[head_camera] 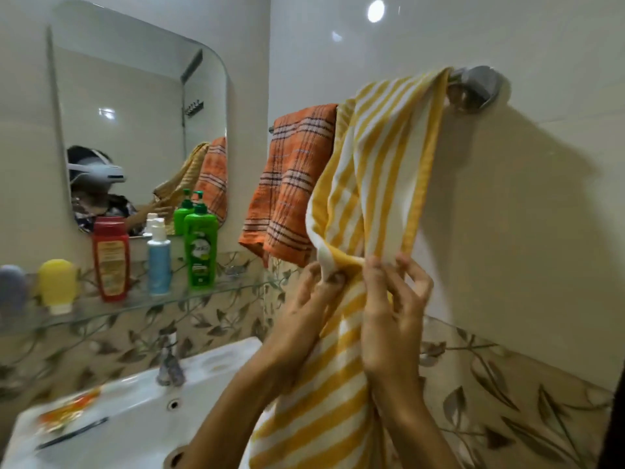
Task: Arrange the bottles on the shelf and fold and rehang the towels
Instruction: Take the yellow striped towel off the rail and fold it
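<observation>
A yellow-and-white striped towel (378,164) hangs over the right end of a chrome towel bar (473,86) and falls past my arms. My left hand (304,299) pinches a bunched fold of it at mid height. My right hand (392,306) pinches the towel's edge just beside it. An orange plaid towel (291,187) hangs on the bar to the left. On the glass shelf (135,306) stand a green pump bottle (200,248), a blue-and-white spray bottle (159,258), a red bottle (110,258), a yellow tube (57,286) and a grey one (12,289).
A mirror (135,130) hangs above the shelf and reflects a person wearing a headset. Below is a white sink (135,411) with a chrome tap (169,360); an orange packet (67,407) and a dark thin object (71,434) lie on its rim. Tiled walls meet in a corner.
</observation>
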Available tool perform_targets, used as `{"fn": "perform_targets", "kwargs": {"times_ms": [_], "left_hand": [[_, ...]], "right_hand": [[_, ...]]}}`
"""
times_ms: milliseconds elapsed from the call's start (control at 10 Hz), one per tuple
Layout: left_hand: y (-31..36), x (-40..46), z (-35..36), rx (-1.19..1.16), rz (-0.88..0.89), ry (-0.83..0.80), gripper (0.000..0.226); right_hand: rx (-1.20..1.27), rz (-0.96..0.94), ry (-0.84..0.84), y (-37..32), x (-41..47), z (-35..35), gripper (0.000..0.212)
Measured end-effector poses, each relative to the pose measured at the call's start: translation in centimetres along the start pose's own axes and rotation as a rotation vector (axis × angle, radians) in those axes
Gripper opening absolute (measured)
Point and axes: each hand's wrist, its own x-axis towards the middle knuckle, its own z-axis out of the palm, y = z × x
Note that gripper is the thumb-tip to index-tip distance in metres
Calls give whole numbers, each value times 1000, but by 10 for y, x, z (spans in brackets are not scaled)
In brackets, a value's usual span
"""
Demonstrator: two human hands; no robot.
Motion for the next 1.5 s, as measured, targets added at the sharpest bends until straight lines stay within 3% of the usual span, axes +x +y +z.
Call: {"fn": "perform_targets", "kwargs": {"times_ms": [100,200,300,400,500,600,700,800,1000,1100,1200,1300,1400,1500], "left_hand": [[-26,-29,-2,18,-62,-74,34],[-64,-49,-6,-33,-204,36,26],[-104,-73,-16,-21,-320,199,26],[-122,-107,-28,-54,-402,223,24],[-129,-130,-37,16,-385,178,29],[-143,-145,-44,100,-383,210,35],[-159,-160,-52,183,-381,253,37],[-173,-171,-64,188,-453,300,39],[-194,-187,-85,273,-581,257,25],[-195,-195,-87,300,-644,224,22],[-189,-198,-83,384,-740,224,23],[-168,-207,-73,398,-762,107,59],[-143,-214,-53,295,-546,-2,74],[-127,-218,-34,183,-379,75,55]], "right_hand": [[247,364,170,16,-11,-24,17],[525,766,148,21,-18,-40,33],[636,1053,-141,19,-32,-54,28],[632,1235,-191,38,-47,-66,36],[770,1251,-161,56,-73,-67,12],[763,1144,-114,85,-95,-66,35],[681,1060,-253,96,-109,-62,39],[446,828,-515,110,-121,-64,36],[-250,-22,-957,129,-132,-68,47],[-488,-106,-1106,137,-134,-67,39],[-601,-121,-1117,133,-133,-61,12],[-603,-143,-1027,127,-132,-52,18],[-682,-190,-946,118,-134,-44,27],[-774,-236,-895,113,-139,-36,36]]}}
